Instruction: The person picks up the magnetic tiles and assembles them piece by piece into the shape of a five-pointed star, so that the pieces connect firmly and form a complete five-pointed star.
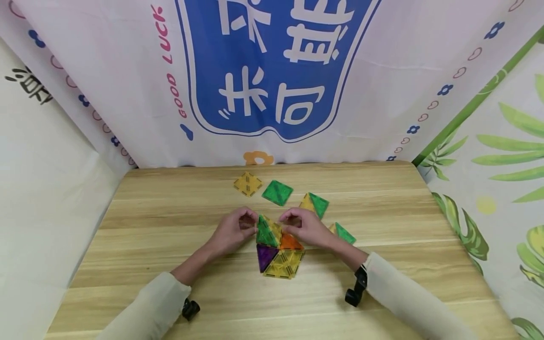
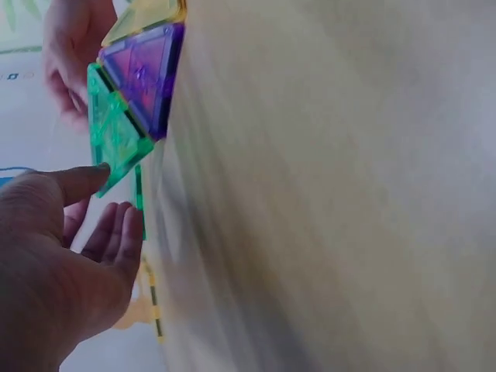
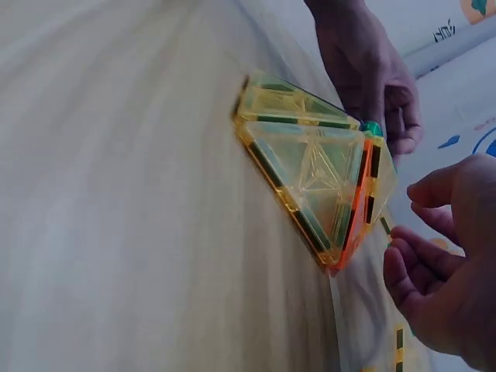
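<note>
Between the hands stands a small raised shape of translucent magnetic tiles. A green triangular tile (image 1: 265, 231) tops its left side, beside a yellow tile; a purple triangular tile (image 2: 147, 74), an orange tile (image 1: 291, 242) and yellow triangular tiles (image 3: 310, 174) form the rest. My left hand (image 1: 233, 230) pinches the green tile's outer edge, thumb on its face in the left wrist view; the index finger is partly hidden. My right hand (image 3: 453, 248) is beside the shape's far right side, fingers loosely bent, a small gap between its fingertips and the tiles.
Beyond the hands lie a yellow tile pair (image 1: 248, 184), a green tile pair (image 1: 277, 192) and a green-and-yellow pair (image 1: 318, 204). Another green-and-yellow pair (image 1: 343, 233) lies near the right forearm. A printed cloth (image 1: 382, 118) hangs behind the wooden table (image 1: 170, 198).
</note>
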Available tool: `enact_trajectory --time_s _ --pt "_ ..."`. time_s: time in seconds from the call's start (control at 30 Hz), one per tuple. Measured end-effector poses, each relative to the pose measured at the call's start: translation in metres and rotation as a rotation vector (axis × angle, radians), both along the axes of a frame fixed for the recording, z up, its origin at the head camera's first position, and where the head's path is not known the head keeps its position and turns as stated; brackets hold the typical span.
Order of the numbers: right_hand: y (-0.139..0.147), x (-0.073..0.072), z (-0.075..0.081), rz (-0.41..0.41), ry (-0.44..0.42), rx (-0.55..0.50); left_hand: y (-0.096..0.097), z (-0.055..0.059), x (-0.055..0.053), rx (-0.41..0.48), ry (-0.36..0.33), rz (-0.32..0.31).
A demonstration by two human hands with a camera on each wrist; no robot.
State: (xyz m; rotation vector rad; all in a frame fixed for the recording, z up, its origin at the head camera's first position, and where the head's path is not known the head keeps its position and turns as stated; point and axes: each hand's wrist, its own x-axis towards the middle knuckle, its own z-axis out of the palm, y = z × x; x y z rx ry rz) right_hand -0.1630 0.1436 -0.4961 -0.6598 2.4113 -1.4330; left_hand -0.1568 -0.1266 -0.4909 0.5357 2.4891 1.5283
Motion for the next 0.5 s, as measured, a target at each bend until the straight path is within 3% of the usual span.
enact_trajectory --time_s 0.1,0.17,0.37,0.5 --pt "0.007 0.014 0.004 -0.008 0.077 0.043 0.000 0.004 -0.006 -0.029 0.130 -0.079" --pt "0.009 0.024 0.005 -0.011 0.137 0.084 0.000 0.008 -0.010 -0.069 0.191 -0.166" --pt "0.007 0.055 0.005 -0.058 0.306 0.301 0.007 0.019 -0.020 -0.279 0.275 -0.444" --pt "0.003 0.070 0.003 -0.068 0.376 0.430 0.012 0.024 -0.022 -0.389 0.311 -0.554"
